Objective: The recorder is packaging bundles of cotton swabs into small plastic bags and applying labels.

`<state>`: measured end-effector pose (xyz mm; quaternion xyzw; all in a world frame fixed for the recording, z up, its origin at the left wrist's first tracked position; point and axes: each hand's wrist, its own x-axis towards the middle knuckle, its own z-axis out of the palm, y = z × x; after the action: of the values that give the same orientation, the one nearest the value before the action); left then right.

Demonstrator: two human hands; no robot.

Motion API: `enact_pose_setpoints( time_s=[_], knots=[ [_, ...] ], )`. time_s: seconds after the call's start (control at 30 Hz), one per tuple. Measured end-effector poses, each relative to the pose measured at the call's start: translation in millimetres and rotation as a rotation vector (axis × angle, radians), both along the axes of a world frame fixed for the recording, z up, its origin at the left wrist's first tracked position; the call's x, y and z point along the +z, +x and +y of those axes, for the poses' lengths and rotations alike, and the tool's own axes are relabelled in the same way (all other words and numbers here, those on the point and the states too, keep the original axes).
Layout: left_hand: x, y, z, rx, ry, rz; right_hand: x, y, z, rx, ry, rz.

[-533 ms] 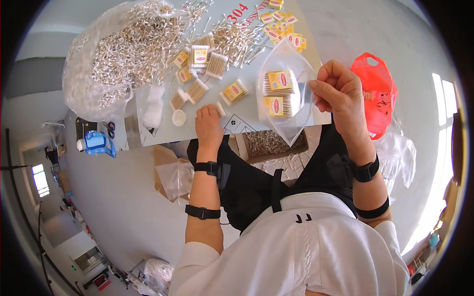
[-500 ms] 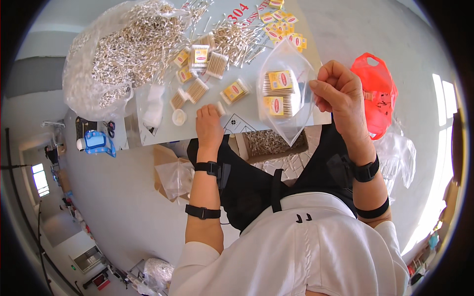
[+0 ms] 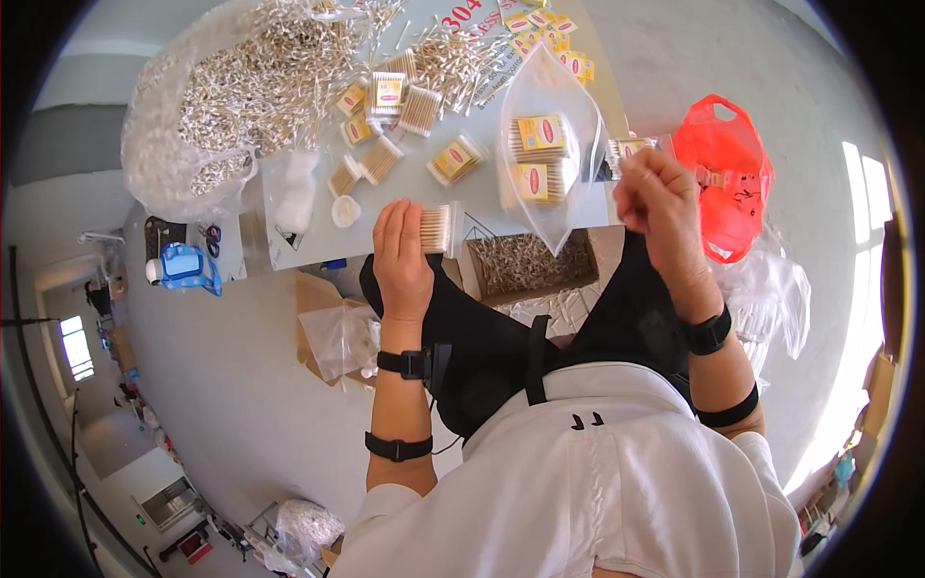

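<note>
Across the upper half of the view runs a grey table [image 3: 318, 231], and at its eleven o'clock corner sits the biggest thing on it, a clear plastic sack heaped with loose cotton swabs [image 3: 222, 96]. At three o'clock from the table, off its edge, hangs a red plastic bag [image 3: 727, 178]. Below the table edge, at about six o'clock from its middle, an open cardboard box of swabs [image 3: 530, 265] stands on the floor between the person's knees.

Next in size is the clear zip bag [image 3: 549, 154], held up over the table's right part; two yellow-labelled swab packs show through it. The right hand [image 3: 660, 207] is clenched, pinching the bag's edge at the bag's three o'clock side. At nine o'clock from the bag, the left hand [image 3: 403, 255] grasps a small clear pack of wooden-stick swabs [image 3: 438, 229] at the near table edge, fingers wrapped along its side.

Smaller swab packs with yellow labels [image 3: 455, 159] lie scattered at twelve o'clock from the left hand, and a small white cap [image 3: 345, 210] lies at ten o'clock from it
</note>
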<state>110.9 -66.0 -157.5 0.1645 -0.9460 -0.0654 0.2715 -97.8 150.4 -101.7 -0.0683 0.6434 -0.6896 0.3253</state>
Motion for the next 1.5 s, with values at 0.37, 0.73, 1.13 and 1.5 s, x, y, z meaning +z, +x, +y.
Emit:
enact_pose_setpoints(
  time_s=[0.37, 0.73, 1.13, 1.5],
  knots=[
    [46.2, 29.5, 76.9, -0.174, -0.105, 0.132, -13.0, 85.0, -1.6, 0.451, -0.141, -0.133],
    [62.1, 50.9, 106.5, -0.211, -0.177, 0.259, -37.7, 73.8, 51.1, 0.498, 0.245, 0.337],
    [56.4, 49.3, 99.7, -0.192, -0.248, 0.173, 17.3, 84.7, 28.1, 0.603, -0.116, -0.328],
    [51.3, 49.0, 99.0, -0.180, -0.201, 0.142, -32.5, 76.9, 20.7, 0.436, -0.069, -0.173]
  ],
)
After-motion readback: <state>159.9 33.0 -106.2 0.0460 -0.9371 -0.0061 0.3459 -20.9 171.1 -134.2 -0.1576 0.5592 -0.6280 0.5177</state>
